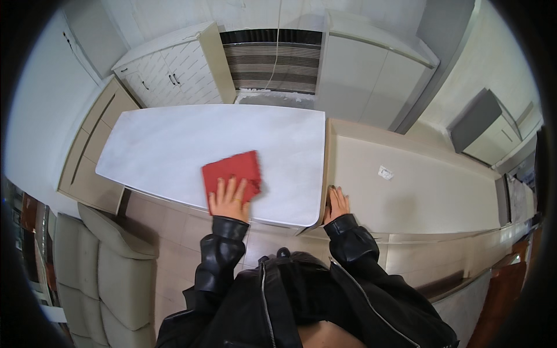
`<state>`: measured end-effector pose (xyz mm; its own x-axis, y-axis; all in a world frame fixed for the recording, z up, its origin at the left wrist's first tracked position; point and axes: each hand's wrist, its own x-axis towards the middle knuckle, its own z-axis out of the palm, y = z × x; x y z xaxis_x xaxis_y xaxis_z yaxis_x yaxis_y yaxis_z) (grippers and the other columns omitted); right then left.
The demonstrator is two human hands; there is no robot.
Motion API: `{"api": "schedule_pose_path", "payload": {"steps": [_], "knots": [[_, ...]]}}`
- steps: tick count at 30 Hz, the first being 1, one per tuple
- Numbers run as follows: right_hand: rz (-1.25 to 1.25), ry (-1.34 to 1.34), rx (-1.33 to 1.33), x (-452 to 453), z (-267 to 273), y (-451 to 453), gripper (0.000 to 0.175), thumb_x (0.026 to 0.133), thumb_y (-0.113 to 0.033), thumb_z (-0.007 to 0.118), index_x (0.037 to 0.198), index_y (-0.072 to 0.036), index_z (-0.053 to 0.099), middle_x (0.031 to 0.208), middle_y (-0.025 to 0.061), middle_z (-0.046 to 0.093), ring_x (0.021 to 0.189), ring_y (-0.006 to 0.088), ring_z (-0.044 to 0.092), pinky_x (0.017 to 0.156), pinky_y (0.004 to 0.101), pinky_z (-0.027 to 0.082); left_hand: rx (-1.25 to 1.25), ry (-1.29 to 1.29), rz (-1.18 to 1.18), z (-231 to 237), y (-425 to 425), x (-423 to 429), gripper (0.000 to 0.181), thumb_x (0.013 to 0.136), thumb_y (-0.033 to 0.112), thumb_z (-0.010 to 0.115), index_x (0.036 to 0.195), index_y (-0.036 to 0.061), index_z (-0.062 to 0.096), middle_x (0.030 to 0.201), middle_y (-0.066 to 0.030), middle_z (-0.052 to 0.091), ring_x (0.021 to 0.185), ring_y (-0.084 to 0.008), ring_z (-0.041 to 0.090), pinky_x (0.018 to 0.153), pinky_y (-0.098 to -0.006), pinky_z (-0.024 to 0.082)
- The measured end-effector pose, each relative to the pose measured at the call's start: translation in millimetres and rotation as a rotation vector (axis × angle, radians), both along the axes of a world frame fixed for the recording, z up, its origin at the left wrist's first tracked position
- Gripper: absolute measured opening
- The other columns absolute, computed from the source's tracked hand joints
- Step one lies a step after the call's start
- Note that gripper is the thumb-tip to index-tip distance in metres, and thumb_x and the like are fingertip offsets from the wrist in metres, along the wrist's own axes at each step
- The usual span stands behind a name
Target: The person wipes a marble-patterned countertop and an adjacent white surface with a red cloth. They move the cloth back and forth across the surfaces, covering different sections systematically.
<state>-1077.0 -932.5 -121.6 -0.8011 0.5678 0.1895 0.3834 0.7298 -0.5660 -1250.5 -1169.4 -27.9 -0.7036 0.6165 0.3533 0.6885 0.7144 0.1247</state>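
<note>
A red cloth [226, 169] lies folded flat on the white marble-look tabletop [174, 139], near its front edge. My left hand [229, 198] presses down on this cloth with the fingers spread. To the right, my right hand [337, 204] rests at the wooden side edge between the tabletop and a lower beige cabinet top [417, 191], its fingers close together and pointing away from me. It holds nothing that I can see. Both sleeves are black and shiny. A small white label [385, 172] with writing lies on the beige surface.
Behind the tabletop stand a white patterned cabinet [182, 71] and a plain pale cabinet [370, 74]. A beige drawer unit [93, 148] adjoins the left end. A grey upholstered sofa [109, 269] is at the lower left. A grey and white cabinet [487, 126] stands at the far right.
</note>
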Motion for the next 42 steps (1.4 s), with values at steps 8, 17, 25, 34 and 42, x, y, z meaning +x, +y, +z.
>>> {"api": "schedule_pose_path", "payload": {"steps": [8, 17, 25, 34, 42], "knots": [[0.04, 0.651, -0.486, -34.0, 88.4, 35.8, 0.05, 0.08, -0.004, 0.05, 0.128, 0.002, 0.035, 0.132, 0.0172, 0.037, 0.125, 0.0265, 0.031, 0.102, 0.0344, 0.025, 0.036, -0.178, -0.602, 17.9, 64.3, 55.5, 0.065, 0.069, 0.029, 0.065, 0.128, 0.0195, 0.041, 0.133, -0.0089, 0.038, 0.128, -0.0309, 0.024, 0.098, -0.0562, 0.018], [0.921, -0.048, 0.28, -54.6, 142.3, -1.8, 0.066, 0.076, -0.019, 0.059, 0.133, -0.006, 0.028, 0.138, 0.017, 0.026, 0.128, 0.0358, 0.022, 0.101, 0.0483, 0.024, 0.514, -0.149, -0.254, 17.9, 26.9, 23.4, 0.055, 0.076, 0.014, 0.055, 0.127, 0.0058, 0.038, 0.131, -0.0131, 0.039, 0.126, -0.0343, 0.027, 0.1, -0.058, 0.008], [1.023, -0.25, 0.578, -47.7, 129.6, -11.6, 0.062, 0.081, -0.043, 0.05, 0.135, -0.02, 0.028, 0.142, 0.0093, 0.021, 0.13, 0.0364, 0.014, 0.1, 0.0568, 0.014, 0.518, -0.194, -0.091, 14.3, 36.7, 9.8, 0.051, 0.08, 0.019, 0.054, 0.126, 0.0036, 0.037, 0.134, -0.0139, 0.034, 0.128, -0.0349, 0.02, 0.1, -0.0588, 0.01], [0.67, -0.349, 0.56, -139.9, 103.0, 95.3, 0.065, 0.079, -0.04, 0.049, 0.136, -0.022, 0.023, 0.142, 0.0109, 0.019, 0.13, 0.0389, 0.013, 0.099, 0.0586, 0.018, 0.221, -0.16, 0.019, 16.8, 41.2, 12.4, 0.051, 0.08, 0.029, 0.057, 0.122, 0.0031, 0.043, 0.132, -0.0139, 0.036, 0.128, -0.0337, 0.022, 0.1, -0.0587, 0.013], [0.397, -0.478, 0.355, -217.0, 104.6, 136.6, 0.058, 0.083, -0.04, 0.041, 0.136, -0.026, 0.022, 0.142, 0.0103, 0.018, 0.129, 0.0371, 0.016, 0.102, 0.0533, 0.018, 0.244, -0.152, 0.076, 17.2, 42.9, 12.9, 0.048, 0.08, 0.03, 0.056, 0.118, 0.0013, 0.047, 0.13, -0.0144, 0.039, 0.126, -0.0346, 0.025, 0.099, -0.0576, 0.017]]}}
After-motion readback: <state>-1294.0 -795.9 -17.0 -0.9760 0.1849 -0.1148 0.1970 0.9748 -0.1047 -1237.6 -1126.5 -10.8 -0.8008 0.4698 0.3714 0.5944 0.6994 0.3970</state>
